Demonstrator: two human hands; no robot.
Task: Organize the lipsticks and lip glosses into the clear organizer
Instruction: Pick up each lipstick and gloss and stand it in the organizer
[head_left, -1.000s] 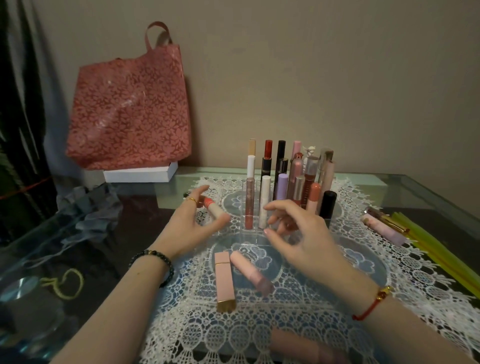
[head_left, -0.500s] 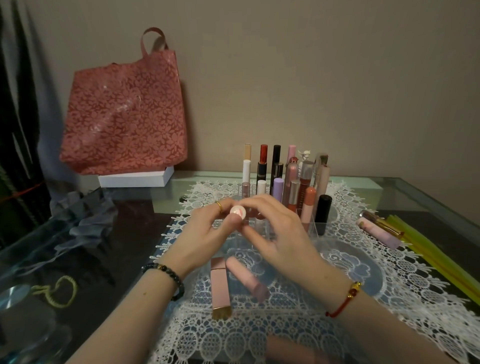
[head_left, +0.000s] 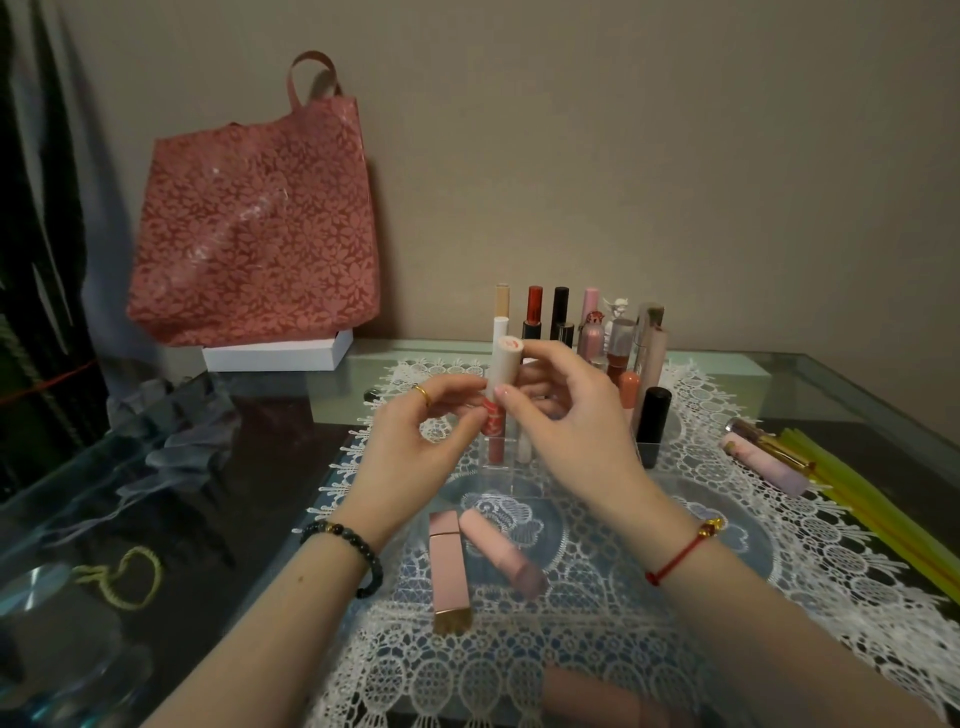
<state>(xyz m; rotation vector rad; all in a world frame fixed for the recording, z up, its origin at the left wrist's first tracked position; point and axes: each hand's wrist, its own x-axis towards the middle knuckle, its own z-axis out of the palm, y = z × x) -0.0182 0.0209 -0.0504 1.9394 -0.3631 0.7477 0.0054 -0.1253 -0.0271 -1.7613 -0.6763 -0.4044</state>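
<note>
A lip gloss (head_left: 500, 371) with a cream cap and a red lower part stands nearly upright in the air, just in front of the clear organizer (head_left: 647, 457). My left hand (head_left: 415, 447) pinches its lower part and my right hand (head_left: 566, 431) pinches its middle. Several lipsticks and glosses stand in the organizer's back cells. On the lace mat (head_left: 597, 613) in front of me lie a square pink lipstick with a gold end (head_left: 448, 569) and a round pink lipstick (head_left: 501, 551). A pink tube (head_left: 766, 467) and a gold-trimmed tube (head_left: 769, 441) lie at the right.
A red flowered bag (head_left: 254, 228) leans on the wall on a white box (head_left: 275, 356). Grey cloth (head_left: 171, 441) and a yellow cord loop (head_left: 122, 582) lie at the left on the glass table. Yellow sticks (head_left: 883, 509) lie at the right edge. A blurred pink tube (head_left: 592, 701) is nearest me.
My left hand brought the gloss from lying sideways to upright, and my right hand came over and took hold of it too. Both hands rose slightly.
</note>
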